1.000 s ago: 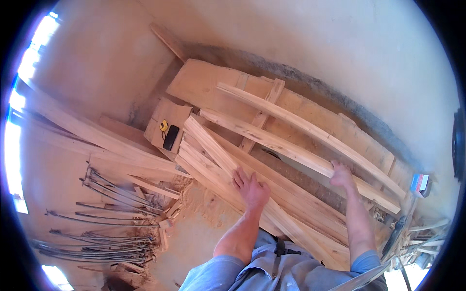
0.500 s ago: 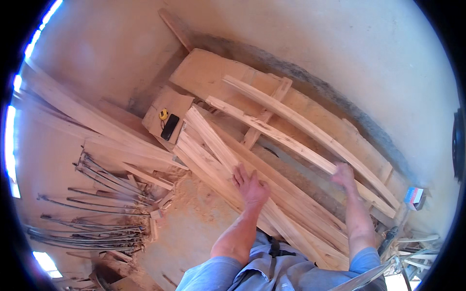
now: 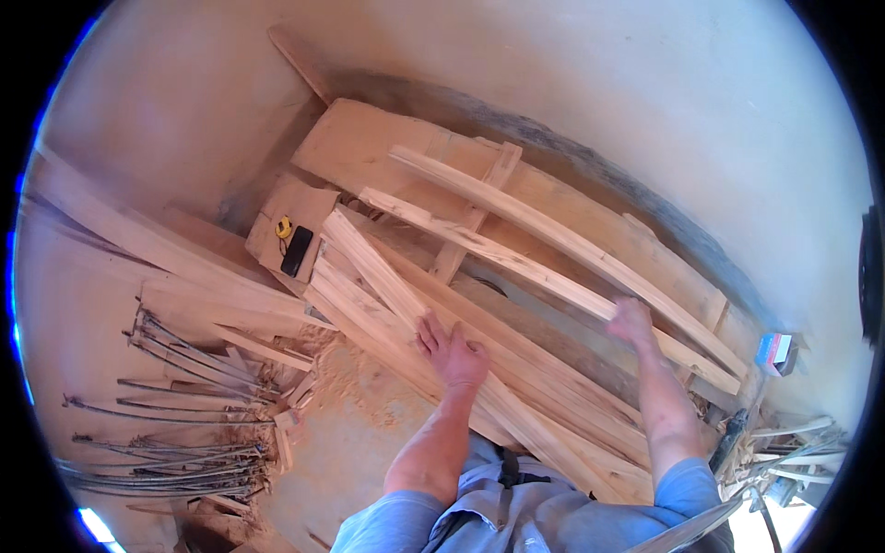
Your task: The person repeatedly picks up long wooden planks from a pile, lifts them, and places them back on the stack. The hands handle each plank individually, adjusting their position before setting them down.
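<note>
The left hand lies flat on a pale wooden plank running from half past ten to half past four across wider boards; its fingers are spread, the thumb held apart. At about 3 o'clock from it, the right hand has its fingers curled around a narrow batten, pinching it toward its 4 o'clock end; their undersides are hidden. A second batten lies just beyond, toward 1 o'clock, and both cross a flat crosspiece. At 10 o'clock from the left hand, a yellow tape measure and a black phone rest on cardboard. Dark metal rods lie between 8 and 9 o'clock, near sawdust on the floor.
</note>
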The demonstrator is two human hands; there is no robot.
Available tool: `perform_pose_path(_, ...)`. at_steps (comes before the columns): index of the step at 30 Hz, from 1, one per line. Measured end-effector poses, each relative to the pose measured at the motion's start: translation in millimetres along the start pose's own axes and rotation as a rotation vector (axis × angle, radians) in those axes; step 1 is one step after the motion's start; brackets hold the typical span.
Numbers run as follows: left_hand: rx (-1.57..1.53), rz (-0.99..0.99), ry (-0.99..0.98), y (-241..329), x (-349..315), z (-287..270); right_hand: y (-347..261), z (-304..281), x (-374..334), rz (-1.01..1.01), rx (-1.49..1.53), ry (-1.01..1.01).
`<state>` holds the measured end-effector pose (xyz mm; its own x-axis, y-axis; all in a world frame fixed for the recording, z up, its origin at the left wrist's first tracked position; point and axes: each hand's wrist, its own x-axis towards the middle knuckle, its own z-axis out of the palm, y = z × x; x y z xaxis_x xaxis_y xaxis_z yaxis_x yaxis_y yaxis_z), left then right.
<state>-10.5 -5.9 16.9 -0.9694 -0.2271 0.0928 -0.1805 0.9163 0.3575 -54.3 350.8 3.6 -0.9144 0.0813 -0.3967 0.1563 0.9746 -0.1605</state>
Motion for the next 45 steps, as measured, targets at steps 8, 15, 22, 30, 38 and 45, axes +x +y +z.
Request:
perform_pose_path(8,0.035,0.011,-0.011,2,-1,-1,-3,-3,-1,0.027,0.013,-0.029)
perform_pose_path(15,0.043,0.026,-0.01,4,1,0,5,3,3,0.033,0.025,-0.028)
perform_pose_path(22,0.07,0.023,-0.016,1,0,1,11,12,6,-0.014,0.018,0.016)
perform_pose_path(30,0.065,-0.004,-0.081,12,2,-7,31,41,12,-0.067,0.065,0.141)
perform_pose_path(38,0.141,0.007,-0.057,9,-4,8,9,5,5,0.082,0.078,-0.071)
perform_pose_path(45,0.225,0.019,-0.087,11,-8,9,12,-13,-14,0.083,0.168,-0.025)
